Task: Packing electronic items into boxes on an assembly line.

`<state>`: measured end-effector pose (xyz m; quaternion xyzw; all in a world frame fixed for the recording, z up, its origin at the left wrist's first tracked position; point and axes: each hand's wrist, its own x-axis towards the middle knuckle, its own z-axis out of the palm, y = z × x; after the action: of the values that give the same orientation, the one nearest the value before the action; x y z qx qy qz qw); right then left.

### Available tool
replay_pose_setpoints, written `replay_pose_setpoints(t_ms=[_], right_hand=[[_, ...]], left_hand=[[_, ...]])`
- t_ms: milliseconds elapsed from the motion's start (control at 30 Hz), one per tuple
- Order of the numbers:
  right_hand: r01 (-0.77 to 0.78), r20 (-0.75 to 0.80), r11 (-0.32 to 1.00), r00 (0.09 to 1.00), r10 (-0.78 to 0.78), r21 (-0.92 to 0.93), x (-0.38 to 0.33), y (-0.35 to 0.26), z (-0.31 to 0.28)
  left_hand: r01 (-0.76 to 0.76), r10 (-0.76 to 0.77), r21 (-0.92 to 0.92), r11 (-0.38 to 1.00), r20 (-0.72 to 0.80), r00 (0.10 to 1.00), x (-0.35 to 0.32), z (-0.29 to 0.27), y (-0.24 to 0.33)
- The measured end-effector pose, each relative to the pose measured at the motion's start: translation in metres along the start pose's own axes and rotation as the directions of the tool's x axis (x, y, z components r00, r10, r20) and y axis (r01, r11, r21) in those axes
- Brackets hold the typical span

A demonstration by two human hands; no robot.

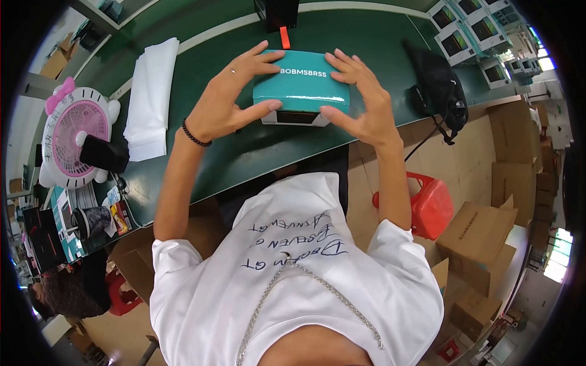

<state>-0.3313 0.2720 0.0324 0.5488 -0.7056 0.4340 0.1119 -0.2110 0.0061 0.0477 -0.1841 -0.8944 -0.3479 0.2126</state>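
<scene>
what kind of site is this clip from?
Likely a packing line in a small factory or warehouse. Both hands, left hand and right hand, grip a teal retail box on a long green workbench; identical boxed units are stacked behind, brown cartons on the floor.

A small product box [301, 85] is sitting on the workbench [244, 152] between the left hand [229, 100] and right hand [360, 100]; folded sheets [149, 91] are lying left, a bag [436, 82] right.
</scene>
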Motion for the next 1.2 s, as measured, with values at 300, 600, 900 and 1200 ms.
replay_pose_setpoints(t_ms=[300,600,900,1200], right_hand=[[0.122,0.024,0.959,0.993,-0.120,-0.256,-0.001,0.000,0.004],[0.066,0.021,0.987,0.998,-0.064,-0.149,-0.010,-0.005,0.016],[-0.026,-0.267,0.961,0.962,-0.050,-0.275,0.007,0.010,-0.062],[-0.471,-0.632,0.704,0.774,0.040,-0.532,0.075,0.188,-0.334]], left_hand=[[-0.095,0.082,0.421,0.902,0.047,0.995,-0.003,0.008,0.011],[-0.014,0.007,0.361,0.933,0.019,1.000,-0.014,0.015,0.025],[0.033,-0.065,-0.096,0.995,-0.354,0.933,-0.009,0.050,0.041],[0.312,-0.334,-0.148,0.939,-0.164,0.928,-0.034,0.066,0.025]])
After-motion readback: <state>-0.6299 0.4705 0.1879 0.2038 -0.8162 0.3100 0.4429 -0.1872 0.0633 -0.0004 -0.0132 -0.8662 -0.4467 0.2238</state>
